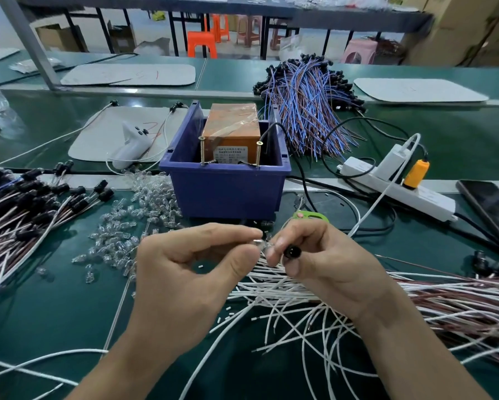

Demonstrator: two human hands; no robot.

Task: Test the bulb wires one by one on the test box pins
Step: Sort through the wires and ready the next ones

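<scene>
Bridging both hands [184,272] [326,264]: clear bulb [258,243]

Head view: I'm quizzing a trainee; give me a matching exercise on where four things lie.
1 orange rectangular test box
2 heap of clear glass bulbs
3 blue-and-brown wire bundle
4 flat black phone

A green bench's far right edge
B inside the blue plastic bin
C behind the bin, rightward
D left of the bin

Pairs: 1-B, 2-D, 3-C, 4-A

Bulb [259,244] mostly hidden; label [231,153] unreadable; phone [490,209] cut off
</scene>
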